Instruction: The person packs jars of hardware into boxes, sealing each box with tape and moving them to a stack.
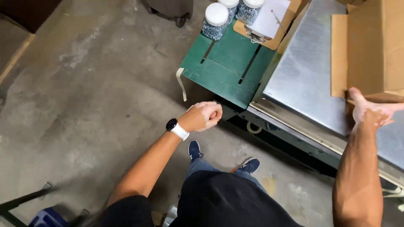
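Overhead, the view looks down on a person standing at the near edge of a bench. Right hand (370,111): spread wide, palm flat against the lower near corner of a cardboard box (370,46), thumb up along the box's left side; the fingers run out of view at the picture's right edge. The box rests on a bare steel sheet (303,71) that covers the bench top, and its open flap reaches left over the sheet. Left hand (204,116): curled into a loose fist just off the near corner of a green table (227,69), apart from it; whether anything lies inside the fist cannot be told. A watch (172,125) with a white strap sits on the left wrist. The green table adjoins the steel sheet's left edge and shows 2 dark slots in its top. At its far edge stand 3 clear jars (215,21) with white lids, filled with small metal parts, and beside them, at the far right corner, lies a clipboard (269,23) with white paper. A strip of tape (181,84) hangs from the table's left near corner. Below, the person's 2 dark shoes (194,150) stand on a stained concrete floor (84,92).
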